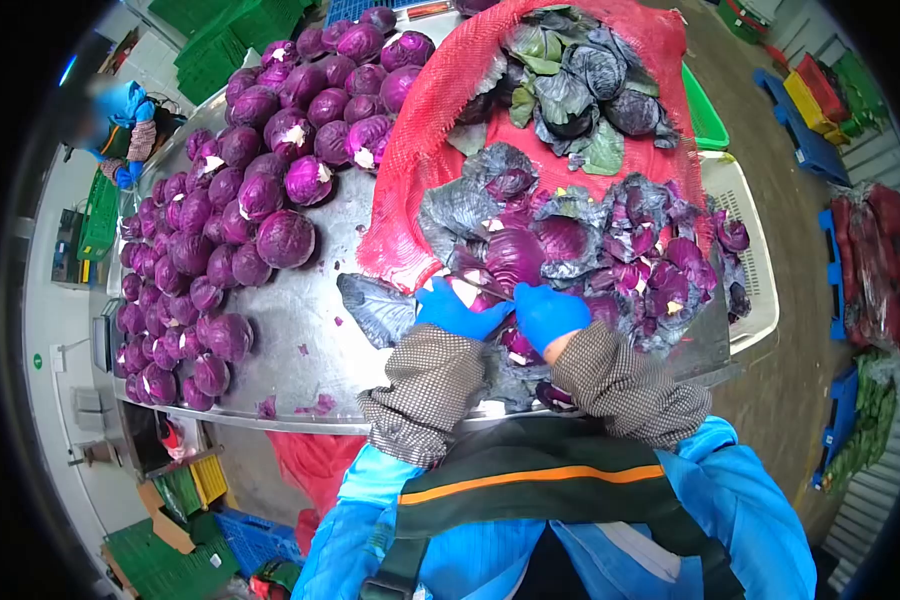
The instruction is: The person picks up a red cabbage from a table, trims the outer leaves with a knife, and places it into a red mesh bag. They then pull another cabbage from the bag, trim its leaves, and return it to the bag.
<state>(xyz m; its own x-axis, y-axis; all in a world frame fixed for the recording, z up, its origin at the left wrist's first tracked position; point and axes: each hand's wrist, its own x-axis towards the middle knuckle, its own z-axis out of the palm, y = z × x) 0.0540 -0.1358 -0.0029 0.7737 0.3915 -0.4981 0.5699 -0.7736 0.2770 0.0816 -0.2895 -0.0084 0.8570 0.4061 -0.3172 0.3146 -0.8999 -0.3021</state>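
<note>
My left hand [462, 308], in a blue glove, is closed on a red cabbage [468, 291] whose pale cut part shows beside the fingers. Close to it on the right, my right hand [550, 314], gloved in blue too, makes a fist round what looks like a knife [492, 290]. Only its thin blade shows, lying across the cabbage; the handle is hidden. Just beyond the hands sits a peeled purple cabbage [514, 256]. Loose outer leaves [660, 270] are heaped to the right, and one large grey-green leaf [378, 310] lies left of my left hand.
Many trimmed red cabbages [225, 215] are piled on the left of the metal table [310, 340]. A red mesh sack [410, 170] with unpeeled cabbages [590, 75] lies at the back. A white crate [760, 270] stands at the right edge. Another person [130, 120] is at the far left.
</note>
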